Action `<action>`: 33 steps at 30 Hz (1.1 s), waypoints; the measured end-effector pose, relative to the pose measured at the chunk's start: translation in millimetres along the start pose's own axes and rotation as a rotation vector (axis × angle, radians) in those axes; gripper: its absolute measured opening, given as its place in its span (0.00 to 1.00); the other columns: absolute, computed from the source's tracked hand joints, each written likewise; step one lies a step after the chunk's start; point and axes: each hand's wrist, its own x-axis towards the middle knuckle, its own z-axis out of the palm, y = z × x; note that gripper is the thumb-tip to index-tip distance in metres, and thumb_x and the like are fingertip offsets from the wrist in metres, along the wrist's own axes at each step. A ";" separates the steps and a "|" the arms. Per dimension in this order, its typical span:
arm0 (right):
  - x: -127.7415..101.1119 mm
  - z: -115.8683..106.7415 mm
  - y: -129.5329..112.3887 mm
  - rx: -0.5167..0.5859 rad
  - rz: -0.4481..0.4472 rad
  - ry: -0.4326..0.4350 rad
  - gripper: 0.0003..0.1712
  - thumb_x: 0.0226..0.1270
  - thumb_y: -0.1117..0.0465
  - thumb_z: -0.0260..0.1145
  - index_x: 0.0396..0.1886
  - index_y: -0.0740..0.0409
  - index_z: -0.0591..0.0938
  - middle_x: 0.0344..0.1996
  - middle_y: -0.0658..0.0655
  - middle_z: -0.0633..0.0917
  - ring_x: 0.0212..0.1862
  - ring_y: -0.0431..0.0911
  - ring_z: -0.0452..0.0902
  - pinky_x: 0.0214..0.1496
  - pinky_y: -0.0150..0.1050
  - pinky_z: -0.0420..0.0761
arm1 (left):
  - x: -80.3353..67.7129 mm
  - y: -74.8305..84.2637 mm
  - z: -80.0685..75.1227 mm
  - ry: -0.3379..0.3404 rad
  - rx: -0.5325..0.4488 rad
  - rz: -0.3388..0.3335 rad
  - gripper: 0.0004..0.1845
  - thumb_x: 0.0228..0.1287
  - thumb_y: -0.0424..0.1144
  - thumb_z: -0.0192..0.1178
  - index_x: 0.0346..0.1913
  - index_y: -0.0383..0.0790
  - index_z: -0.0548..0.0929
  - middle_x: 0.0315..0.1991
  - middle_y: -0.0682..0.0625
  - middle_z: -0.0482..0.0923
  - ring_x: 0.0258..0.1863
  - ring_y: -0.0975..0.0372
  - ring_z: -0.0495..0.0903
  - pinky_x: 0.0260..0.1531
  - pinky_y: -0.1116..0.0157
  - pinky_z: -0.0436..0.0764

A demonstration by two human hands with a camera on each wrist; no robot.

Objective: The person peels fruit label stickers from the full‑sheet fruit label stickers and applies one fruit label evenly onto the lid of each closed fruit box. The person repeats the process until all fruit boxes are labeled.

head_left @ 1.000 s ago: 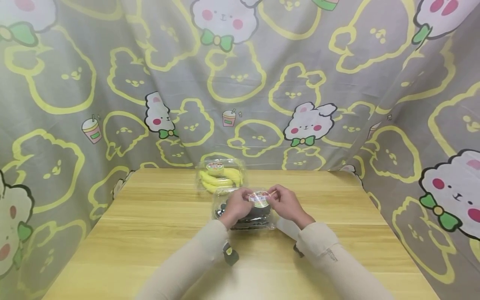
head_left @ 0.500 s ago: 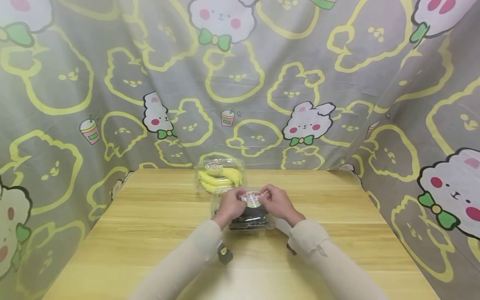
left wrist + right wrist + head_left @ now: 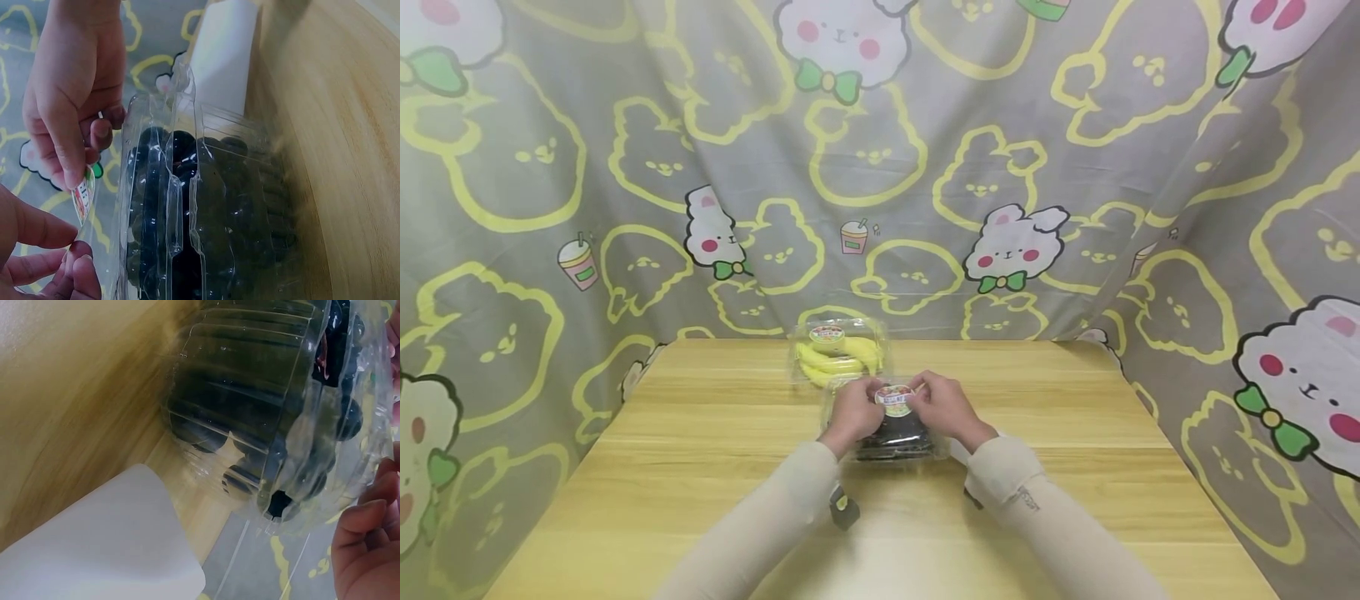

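head view: both hands at mid-table on a clear clamshell box of dark grapes [image 3: 898, 433]. left hand [image 3: 855, 411] and right hand [image 3: 945, 406] are close together, fingers curled on the round label sticker [image 3: 894, 400] on the lid. 2nd clear box w/ bananas [image 3: 837, 357] sits just behind, near the far edge of the wooden table [image 3: 662, 467]. bunny-print curtain [image 3: 625, 167] hangs all round.

left wrist view: sticker [image 3: 83, 197] is pinched at its edge btwn right-hand fingertips [image 3: 70, 178] and left-hand fingers [image 3: 75, 259], standing off the lid. box [image 3: 206, 212] rests on the table w/ white paper [image 3: 225, 56] just beside.

right wrist view: box wall and dark fruit [image 3: 275, 425] fill the frame; only fingertips [image 3: 369, 544] show at the lid edge.

risk, imo: neither hand steadies the box itself, so a hard tug on the sticker could lift or tip the light box, or pop the lid and spill fruit. sticker could also tear.
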 end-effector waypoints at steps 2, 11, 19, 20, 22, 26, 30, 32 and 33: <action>0.8 1.1 -0.7 -0.014 -0.003 0.000 0.08 0.63 0.65 0.66 0.40 0.63 0.81 0.22 0.49 0.79 0.23 0.42 0.74 0.25 0.36 0.77 | 0.6 -1.3 -0.3 -0.001 0.010 0.005 0.23 0.44 0.24 0.61 0.49 0.31 0.82 0.37 0.43 0.81 0.36 0.54 0.78 0.40 0.56 0.81; 3.9 5.0 -1.0 -0.058 -0.019 -0.007 0.08 0.63 0.64 0.67 0.40 0.63 0.81 0.22 0.49 0.79 0.23 0.41 0.74 0.25 0.35 0.77 | 2.0 -4.4 -3.4 -0.016 0.033 -0.014 0.22 0.45 0.24 0.61 0.49 0.31 0.83 0.39 0.43 0.82 0.37 0.54 0.79 0.41 0.57 0.81; 3.7 7.0 -0.9 -0.096 -0.026 -0.005 0.09 0.63 0.64 0.67 0.41 0.64 0.81 0.22 0.49 0.79 0.22 0.41 0.73 0.23 0.34 0.76 | 2.5 -4.3 -3.6 -0.009 0.080 0.004 0.21 0.43 0.23 0.61 0.46 0.31 0.83 0.37 0.44 0.82 0.36 0.55 0.78 0.39 0.58 0.80; 3.6 7.3 -1.0 -0.098 -0.024 -0.008 0.09 0.63 0.63 0.67 0.41 0.64 0.81 0.22 0.49 0.79 0.22 0.41 0.73 0.23 0.34 0.76 | 2.5 -4.5 -3.5 -0.007 0.086 0.007 0.21 0.42 0.23 0.61 0.46 0.31 0.83 0.37 0.44 0.82 0.35 0.55 0.78 0.39 0.57 0.80; 3.6 7.9 -1.0 -0.101 -0.022 -0.009 0.10 0.63 0.63 0.67 0.41 0.64 0.81 0.21 0.49 0.79 0.21 0.41 0.73 0.23 0.35 0.75 | 2.7 -5.2 -3.2 -0.002 0.099 0.015 0.21 0.41 0.23 0.61 0.45 0.31 0.83 0.36 0.44 0.82 0.35 0.54 0.77 0.39 0.57 0.80; 4.4 9.5 0.9 -0.123 -0.016 -0.004 0.09 0.63 0.62 0.68 0.40 0.62 0.81 0.20 0.48 0.78 0.21 0.41 0.72 0.23 0.34 0.75 | 3.0 -6.4 -2.9 0.013 0.115 0.032 0.22 0.39 0.23 0.61 0.44 0.31 0.84 0.33 0.44 0.81 0.33 0.54 0.77 0.38 0.57 0.80; 5.6 10.9 3.2 -0.133 -0.026 0.008 0.09 0.62 0.62 0.68 0.39 0.62 0.81 0.20 0.47 0.78 0.21 0.40 0.72 0.23 0.34 0.75 | 3.5 -7.3 -3.2 0.026 0.122 0.055 0.22 0.39 0.22 0.61 0.44 0.31 0.84 0.30 0.46 0.80 0.30 0.55 0.76 0.34 0.58 0.79; 5.7 11.2 3.5 -0.129 -0.027 0.008 0.09 0.61 0.63 0.68 0.40 0.63 0.81 0.20 0.47 0.78 0.21 0.40 0.72 0.23 0.34 0.75 | 4.0 -7.8 -3.1 0.026 0.126 0.063 0.21 0.39 0.22 0.61 0.43 0.31 0.84 0.29 0.46 0.79 0.29 0.56 0.75 0.33 0.59 0.78; 5.6 11.3 3.3 -0.126 -0.025 0.007 0.09 0.61 0.63 0.68 0.40 0.63 0.81 0.19 0.47 0.78 0.21 0.40 0.72 0.23 0.34 0.75 | 4.1 -8.0 -2.9 0.025 0.128 0.065 0.21 0.39 0.22 0.62 0.43 0.31 0.84 0.28 0.46 0.78 0.29 0.56 0.74 0.32 0.60 0.77</action>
